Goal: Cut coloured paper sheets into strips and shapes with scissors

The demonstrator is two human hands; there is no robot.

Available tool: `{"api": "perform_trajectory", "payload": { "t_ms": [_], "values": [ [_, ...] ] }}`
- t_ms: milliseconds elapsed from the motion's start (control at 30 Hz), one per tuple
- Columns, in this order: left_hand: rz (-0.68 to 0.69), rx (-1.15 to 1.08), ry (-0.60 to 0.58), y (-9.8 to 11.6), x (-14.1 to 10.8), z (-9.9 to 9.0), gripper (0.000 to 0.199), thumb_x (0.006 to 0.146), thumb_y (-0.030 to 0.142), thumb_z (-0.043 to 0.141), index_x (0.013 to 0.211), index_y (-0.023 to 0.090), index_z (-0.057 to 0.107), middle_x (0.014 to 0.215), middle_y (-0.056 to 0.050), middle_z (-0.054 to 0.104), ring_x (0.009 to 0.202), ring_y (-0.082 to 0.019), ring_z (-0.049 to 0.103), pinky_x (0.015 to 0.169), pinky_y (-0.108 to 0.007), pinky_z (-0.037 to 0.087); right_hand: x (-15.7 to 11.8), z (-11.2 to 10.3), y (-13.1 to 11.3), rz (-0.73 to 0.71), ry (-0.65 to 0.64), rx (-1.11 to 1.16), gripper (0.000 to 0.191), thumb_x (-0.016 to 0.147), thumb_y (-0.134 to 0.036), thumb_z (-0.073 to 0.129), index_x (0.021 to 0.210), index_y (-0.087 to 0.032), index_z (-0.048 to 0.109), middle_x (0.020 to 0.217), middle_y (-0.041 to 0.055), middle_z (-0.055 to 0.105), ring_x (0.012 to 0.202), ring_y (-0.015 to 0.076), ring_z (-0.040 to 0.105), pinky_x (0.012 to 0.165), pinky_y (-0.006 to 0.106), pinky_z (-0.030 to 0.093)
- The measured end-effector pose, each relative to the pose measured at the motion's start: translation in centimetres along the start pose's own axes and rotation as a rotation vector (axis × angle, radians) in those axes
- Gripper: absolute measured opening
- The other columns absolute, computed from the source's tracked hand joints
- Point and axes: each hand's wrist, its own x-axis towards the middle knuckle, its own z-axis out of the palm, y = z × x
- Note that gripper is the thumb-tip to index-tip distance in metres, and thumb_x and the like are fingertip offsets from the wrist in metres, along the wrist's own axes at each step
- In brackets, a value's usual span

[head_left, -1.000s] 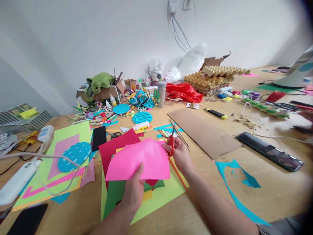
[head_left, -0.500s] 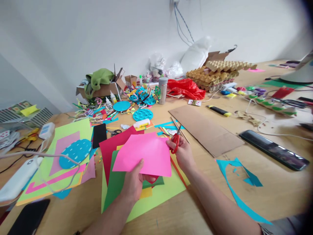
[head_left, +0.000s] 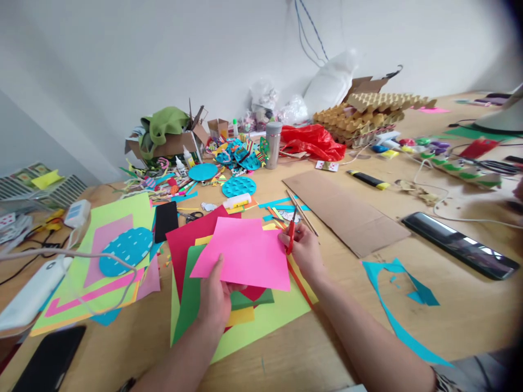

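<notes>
My left hand (head_left: 216, 296) grips a sheet of pink paper (head_left: 247, 253) by its near left edge, thumb on top and fingers underneath. In my right hand (head_left: 307, 251) is a pair of red-handled scissors (head_left: 291, 234), blades pointing up and away from me. The right fingers are close to the paper's right edge; whether they touch it I cannot tell. A corner of the sheet has a notch cut out at its far right. Under the paper lie a green sheet (head_left: 186, 305), a red sheet (head_left: 180, 250) and a larger lime sheet (head_left: 269, 326).
Left of the stack are a blue painted disc (head_left: 126, 250) and a black phone (head_left: 166, 222). On the right lie a cardboard piece (head_left: 343, 212), blue paper scraps (head_left: 384, 305) and a long dark case (head_left: 460, 245). A steel flask (head_left: 273, 146) stands behind, near egg trays (head_left: 359, 117).
The pink sheet has tilted and turned slightly in my left hand. My right hand has turned the scissors, so their handles now show edge-on. The view has shifted a little.
</notes>
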Motion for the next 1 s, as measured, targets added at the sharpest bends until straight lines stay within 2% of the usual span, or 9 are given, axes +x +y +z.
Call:
{"api": "perform_trajectory", "payload": {
  "t_ms": [100,233,333,533,667,867,1000],
  "values": [
    [0.030,-0.067,0.029,0.3,0.5,-0.2,0.026,0.077,0.030,0.063,0.101,0.021,0.064,0.099,-0.005,0.068,0.080,-0.018,0.066,0.054,-0.022,0.053,0.0,-0.1,-0.1,0.012,-0.005,-0.055,0.031,0.051,-0.021,0.076,0.066,-0.021,0.049,0.052,-0.0047,0.056,0.046,0.0124,0.051,0.045,0.025,0.040],
    [0.152,-0.062,0.082,0.2,1.3,-0.4,0.039,0.072,0.013,0.064,0.108,0.027,0.062,0.113,-0.002,0.064,0.097,-0.018,0.063,0.064,-0.021,0.053,0.0,-0.2,-0.3,0.028,-0.025,-0.114,0.026,0.050,-0.017,0.073,0.063,-0.020,0.051,0.055,-0.0012,0.061,0.049,0.0152,0.055,0.046,0.026,0.041],
    [0.173,-0.050,0.072,0.0,1.4,-0.4,0.046,0.069,0.007,0.064,0.110,0.027,0.061,0.112,-0.002,0.065,0.101,-0.020,0.061,0.071,-0.025,0.053,0.1,-0.2,-0.3,0.021,-0.025,-0.133,0.026,0.050,-0.018,0.073,0.062,-0.021,0.050,0.054,-0.0013,0.060,0.049,0.0159,0.055,0.045,0.027,0.041],
    [0.132,-0.124,0.037,0.3,0.6,0.0,0.029,0.070,0.015,0.068,0.099,0.019,0.065,0.106,-0.005,0.067,0.098,-0.020,0.063,0.074,-0.027,0.055,0.0,-0.1,0.0,-0.050,-0.019,-0.093,0.030,0.057,-0.027,0.073,0.072,-0.021,0.048,0.058,-0.0034,0.057,0.048,0.0120,0.051,0.045,0.024,0.039],
    [0.084,-0.084,0.016,-0.1,0.2,0.3,0.041,0.067,0.009,0.070,0.106,0.022,0.063,0.108,-0.004,0.067,0.098,-0.019,0.063,0.074,-0.027,0.056,-0.1,0.1,-0.1,-0.062,-0.018,-0.087,0.030,0.057,-0.030,0.074,0.072,-0.020,0.049,0.058,-0.0028,0.057,0.049,0.0115,0.051,0.044,0.023,0.039],
    [0.042,-0.084,-0.065,-0.4,0.1,0.5,0.052,0.064,0.005,0.071,0.111,0.023,0.061,0.110,-0.005,0.066,0.101,-0.020,0.061,0.084,-0.032,0.053,-0.2,0.0,-0.4,-0.042,-0.034,-0.069,0.032,0.057,-0.034,0.076,0.070,-0.020,0.050,0.056,-0.0030,0.057,0.049,0.0115,0.052,0.044,0.023,0.039],
    [0.029,-0.083,-0.059,0.3,0.1,0.4,0.048,0.061,0.002,0.070,0.102,0.024,0.065,0.104,-0.003,0.068,0.100,-0.021,0.061,0.083,-0.031,0.053,0.3,-0.5,-0.2,0.022,-0.039,0.005,0.038,0.063,-0.044,0.074,0.078,-0.019,0.051,0.071,0.0034,0.067,0.055,0.0146,0.060,0.047,0.025,0.043]
  ]
}}
